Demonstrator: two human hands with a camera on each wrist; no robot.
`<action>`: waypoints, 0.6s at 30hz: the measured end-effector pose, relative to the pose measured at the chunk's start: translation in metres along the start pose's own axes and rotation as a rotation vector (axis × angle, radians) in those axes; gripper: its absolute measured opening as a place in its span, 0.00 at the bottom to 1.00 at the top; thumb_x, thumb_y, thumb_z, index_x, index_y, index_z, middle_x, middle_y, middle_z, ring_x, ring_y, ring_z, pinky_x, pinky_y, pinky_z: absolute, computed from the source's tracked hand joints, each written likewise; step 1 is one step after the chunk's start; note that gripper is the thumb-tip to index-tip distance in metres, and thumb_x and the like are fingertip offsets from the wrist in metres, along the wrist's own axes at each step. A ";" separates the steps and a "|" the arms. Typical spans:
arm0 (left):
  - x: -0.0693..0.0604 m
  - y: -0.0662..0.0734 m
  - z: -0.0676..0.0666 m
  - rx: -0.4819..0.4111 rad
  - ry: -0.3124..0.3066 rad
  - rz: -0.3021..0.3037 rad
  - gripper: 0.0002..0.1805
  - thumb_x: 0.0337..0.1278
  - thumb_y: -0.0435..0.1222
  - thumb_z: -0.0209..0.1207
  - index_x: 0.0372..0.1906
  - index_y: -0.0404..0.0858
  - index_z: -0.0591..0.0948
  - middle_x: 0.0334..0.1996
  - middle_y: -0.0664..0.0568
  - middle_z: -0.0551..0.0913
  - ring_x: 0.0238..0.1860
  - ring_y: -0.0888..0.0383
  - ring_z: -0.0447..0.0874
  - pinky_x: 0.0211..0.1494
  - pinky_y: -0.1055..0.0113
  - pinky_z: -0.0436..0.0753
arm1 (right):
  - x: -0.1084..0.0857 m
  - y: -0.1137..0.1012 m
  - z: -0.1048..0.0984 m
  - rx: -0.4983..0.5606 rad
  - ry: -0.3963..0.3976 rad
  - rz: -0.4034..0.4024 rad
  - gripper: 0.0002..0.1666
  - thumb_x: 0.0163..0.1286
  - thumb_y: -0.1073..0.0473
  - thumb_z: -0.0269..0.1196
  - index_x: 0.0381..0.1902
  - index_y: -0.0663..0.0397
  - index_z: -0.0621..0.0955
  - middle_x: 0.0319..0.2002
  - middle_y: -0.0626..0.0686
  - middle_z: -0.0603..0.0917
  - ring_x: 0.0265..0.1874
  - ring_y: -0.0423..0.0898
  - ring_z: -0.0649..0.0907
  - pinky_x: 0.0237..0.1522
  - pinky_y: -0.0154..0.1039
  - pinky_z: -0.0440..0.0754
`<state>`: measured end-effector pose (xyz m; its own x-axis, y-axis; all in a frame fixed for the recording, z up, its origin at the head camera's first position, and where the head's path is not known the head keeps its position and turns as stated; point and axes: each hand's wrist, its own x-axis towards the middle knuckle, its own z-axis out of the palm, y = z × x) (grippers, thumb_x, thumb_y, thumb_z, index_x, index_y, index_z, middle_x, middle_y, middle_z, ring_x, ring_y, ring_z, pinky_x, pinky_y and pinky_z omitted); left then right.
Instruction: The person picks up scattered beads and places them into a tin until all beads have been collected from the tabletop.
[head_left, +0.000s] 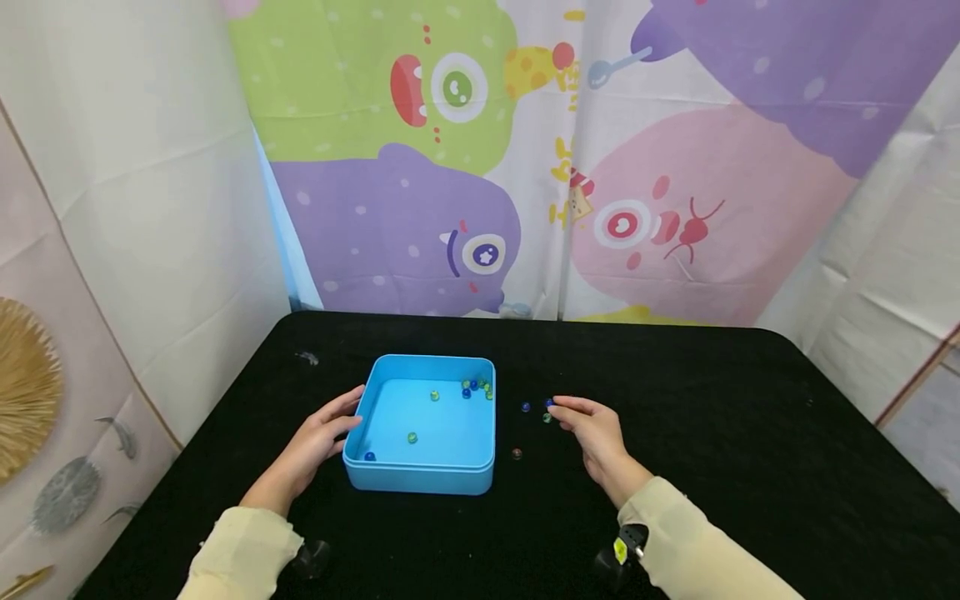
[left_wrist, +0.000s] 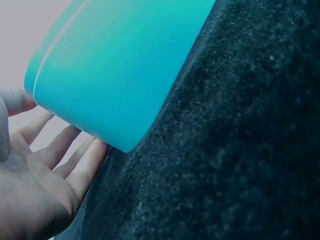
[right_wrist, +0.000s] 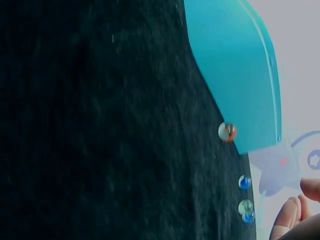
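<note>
A square blue plastic box point(head_left: 420, 479) stands on the black tabletop with several glass marbles inside, some bunched in its far right corner. My left hand point(head_left: 318, 446) lies against the box's left wall, fingers fairly straight and touching its outside, as the left wrist view point(left_wrist: 55, 170) also shows. Right of the box, my right hand point(head_left: 596, 437) hovers over loose marbles, its thumb and fingers apart in the right wrist view. By its fingertips are a blue marble point(head_left: 549, 402) and a green marble point(head_left: 547, 417). Another blue marble point(head_left: 525, 407) and a brownish marble point(head_left: 517, 454) lie closer to the box.
Black cloth point(head_left: 720, 433) covers the table. Behind its far edge hangs a curtain point(head_left: 540, 250) with cartoon monsters. White fabric point(head_left: 157, 208) closes off the left side, and a small greyish mark point(head_left: 307, 357) shows on the cloth at the far left.
</note>
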<state>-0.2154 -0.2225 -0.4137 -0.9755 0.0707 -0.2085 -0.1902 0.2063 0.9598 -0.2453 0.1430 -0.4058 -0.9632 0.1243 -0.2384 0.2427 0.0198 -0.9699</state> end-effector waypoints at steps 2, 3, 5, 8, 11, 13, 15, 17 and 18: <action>0.000 0.000 0.000 -0.001 -0.003 0.000 0.30 0.69 0.40 0.43 0.73 0.44 0.52 0.71 0.38 0.48 0.68 0.37 0.52 0.63 0.44 0.63 | 0.004 0.000 -0.002 -0.004 0.013 0.003 0.22 0.61 0.61 0.63 0.53 0.62 0.77 0.55 0.57 0.74 0.51 0.54 0.74 0.57 0.48 0.69; 0.000 0.000 -0.001 -0.002 -0.004 0.001 0.30 0.69 0.40 0.44 0.73 0.43 0.52 0.71 0.38 0.48 0.67 0.37 0.52 0.63 0.44 0.63 | 0.006 0.000 -0.003 -0.003 0.024 0.005 0.22 0.61 0.61 0.63 0.53 0.63 0.76 0.55 0.57 0.74 0.51 0.55 0.74 0.57 0.49 0.69; 0.000 0.000 -0.001 -0.003 -0.005 0.002 0.30 0.68 0.40 0.44 0.73 0.43 0.52 0.71 0.38 0.48 0.67 0.37 0.52 0.63 0.44 0.63 | 0.010 0.000 -0.005 -0.002 0.041 0.003 0.23 0.61 0.62 0.63 0.54 0.63 0.76 0.56 0.58 0.74 0.51 0.55 0.74 0.57 0.49 0.68; 0.000 0.000 -0.001 -0.001 -0.002 -0.001 0.31 0.68 0.40 0.44 0.73 0.44 0.52 0.71 0.38 0.48 0.67 0.37 0.52 0.63 0.44 0.63 | 0.017 -0.001 -0.007 0.000 0.064 -0.006 0.23 0.62 0.62 0.62 0.54 0.65 0.76 0.56 0.59 0.74 0.51 0.55 0.74 0.58 0.49 0.67; 0.000 -0.001 -0.001 -0.005 -0.002 -0.003 0.30 0.68 0.40 0.44 0.73 0.44 0.53 0.71 0.38 0.49 0.67 0.37 0.52 0.63 0.44 0.64 | 0.023 -0.001 -0.008 -0.012 0.096 -0.013 0.23 0.62 0.63 0.62 0.54 0.66 0.76 0.56 0.60 0.75 0.49 0.54 0.74 0.59 0.50 0.66; 0.001 -0.001 -0.001 -0.004 -0.001 -0.005 0.30 0.68 0.40 0.44 0.73 0.44 0.53 0.71 0.38 0.49 0.67 0.37 0.52 0.63 0.44 0.64 | 0.028 0.000 -0.008 -0.010 0.125 -0.019 0.22 0.62 0.63 0.62 0.54 0.67 0.77 0.55 0.61 0.75 0.48 0.54 0.75 0.58 0.49 0.67; 0.001 -0.001 -0.001 -0.003 0.001 -0.006 0.30 0.68 0.41 0.45 0.73 0.45 0.53 0.71 0.38 0.49 0.67 0.37 0.52 0.63 0.45 0.64 | 0.032 0.000 -0.008 -0.005 0.157 -0.024 0.22 0.61 0.64 0.63 0.53 0.67 0.77 0.54 0.61 0.76 0.46 0.53 0.76 0.57 0.47 0.69; 0.001 -0.001 -0.001 -0.002 0.003 -0.007 0.31 0.68 0.41 0.45 0.73 0.45 0.53 0.71 0.38 0.49 0.67 0.37 0.52 0.63 0.44 0.64 | 0.036 0.001 -0.008 0.001 0.185 -0.021 0.21 0.61 0.65 0.63 0.52 0.68 0.77 0.54 0.61 0.76 0.44 0.52 0.76 0.56 0.46 0.70; 0.001 -0.001 -0.001 0.000 0.005 -0.008 0.31 0.68 0.41 0.45 0.73 0.45 0.53 0.71 0.38 0.49 0.67 0.37 0.52 0.63 0.45 0.64 | 0.038 0.001 -0.007 0.004 0.197 -0.014 0.21 0.61 0.65 0.63 0.52 0.68 0.77 0.54 0.61 0.76 0.43 0.51 0.76 0.55 0.45 0.71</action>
<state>-0.2164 -0.2236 -0.4148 -0.9745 0.0646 -0.2151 -0.1978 0.2065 0.9582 -0.2807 0.1550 -0.4154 -0.9251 0.3157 -0.2111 0.2285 0.0186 -0.9734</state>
